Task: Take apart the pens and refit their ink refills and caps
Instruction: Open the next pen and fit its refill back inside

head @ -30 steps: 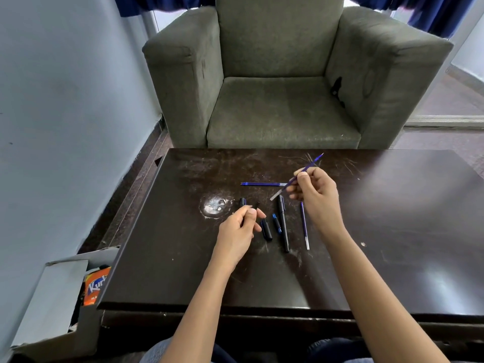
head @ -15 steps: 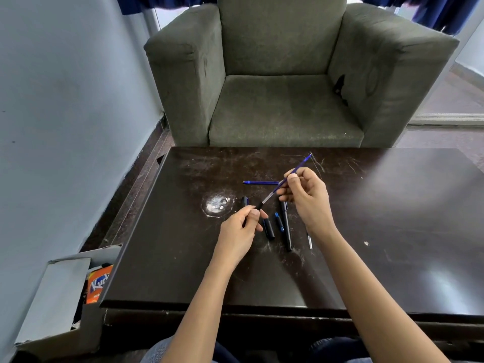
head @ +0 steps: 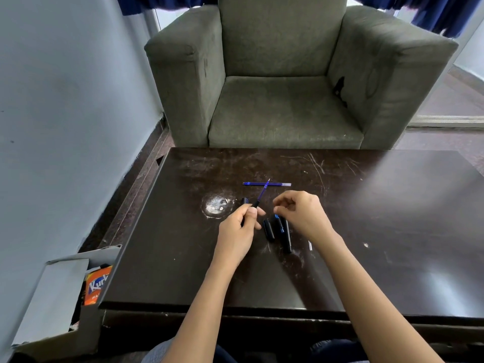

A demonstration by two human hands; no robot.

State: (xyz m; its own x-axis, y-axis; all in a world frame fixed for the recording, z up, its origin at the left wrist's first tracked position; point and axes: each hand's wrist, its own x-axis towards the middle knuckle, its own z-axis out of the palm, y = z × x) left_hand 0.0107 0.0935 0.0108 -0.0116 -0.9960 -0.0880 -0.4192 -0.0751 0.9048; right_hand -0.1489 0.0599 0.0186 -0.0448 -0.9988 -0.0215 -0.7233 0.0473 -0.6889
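My single wide-angle view sits on the head, facing forward and down, close over the near edge of the dark scratched wooden table (head: 183,258); the grey-green upholstered armchair (head: 282,113) beyond the far edge looks, perhaps, lens-bowed.

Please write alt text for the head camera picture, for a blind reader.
A person's left hand holds a black pen barrel with a blue refill sticking out of its far end, while the right hand hovers, fingers loosely curled, over black pen parts on a dark table. A second refill lies beyond; a green armchair stands behind.
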